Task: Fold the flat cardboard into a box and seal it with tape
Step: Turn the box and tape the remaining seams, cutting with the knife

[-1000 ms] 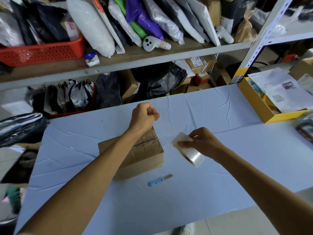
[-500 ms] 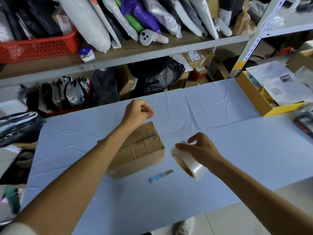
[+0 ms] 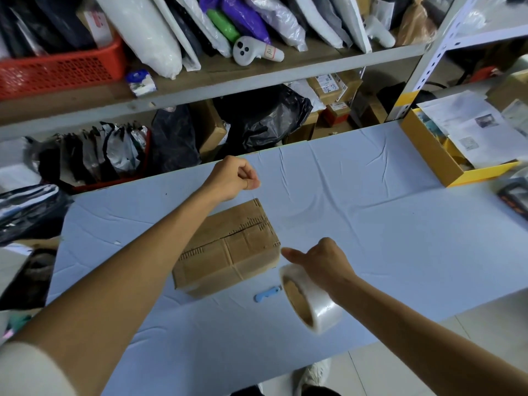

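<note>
The folded brown cardboard box (image 3: pixel 228 247) sits on the blue counter (image 3: pixel 371 224). Behind it the left hand (image 3: pixel 233 178) pinches tight, likely on the tape end. Beside it the right hand (image 3: pixel 323 260) grips the clear tape roll (image 3: pixel 311 301). The strip should go down flat along the box's crack.

Soft, even light is washing over the desk (image 3: pixel 371 224), making it the brightest area. Shadows are coming out soft, with a faint one sitting under the near edge of the cardboard box (image 3: pixel 228 247). The space under the shelf (image 3: pixel 257 78) is reading dim. The tape roll (image 3: pixel 317 307) is smearing slightly and carrying a soft sheen. The wide-angle lens is bowing the shelf and tilting the upright (image 3: pixel 437 52) at upper right. The far right edge is blurring, and the lower left corner is darkening.
</note>
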A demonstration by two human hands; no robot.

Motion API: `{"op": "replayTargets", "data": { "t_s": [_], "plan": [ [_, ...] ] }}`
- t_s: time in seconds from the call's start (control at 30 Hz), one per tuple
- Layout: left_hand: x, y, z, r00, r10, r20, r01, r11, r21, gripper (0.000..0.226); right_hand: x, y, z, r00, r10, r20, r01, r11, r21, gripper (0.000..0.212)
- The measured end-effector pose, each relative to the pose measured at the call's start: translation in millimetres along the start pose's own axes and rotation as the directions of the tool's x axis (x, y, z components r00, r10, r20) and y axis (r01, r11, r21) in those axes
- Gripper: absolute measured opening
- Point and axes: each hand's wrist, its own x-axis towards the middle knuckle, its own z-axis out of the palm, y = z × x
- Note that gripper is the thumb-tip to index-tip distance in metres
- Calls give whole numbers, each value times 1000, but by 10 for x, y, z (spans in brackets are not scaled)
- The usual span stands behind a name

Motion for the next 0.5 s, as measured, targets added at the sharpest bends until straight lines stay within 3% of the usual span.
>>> {"op": "replayTargets", "data": {
  "t_s": [0.5],
  "plan": [
    [102, -202, 29, 1000, -26, 13, 26, 999, 26, 14, 30, -44, 143, 998, 63, -26, -62, 997, 49, 57]
  ]
}}
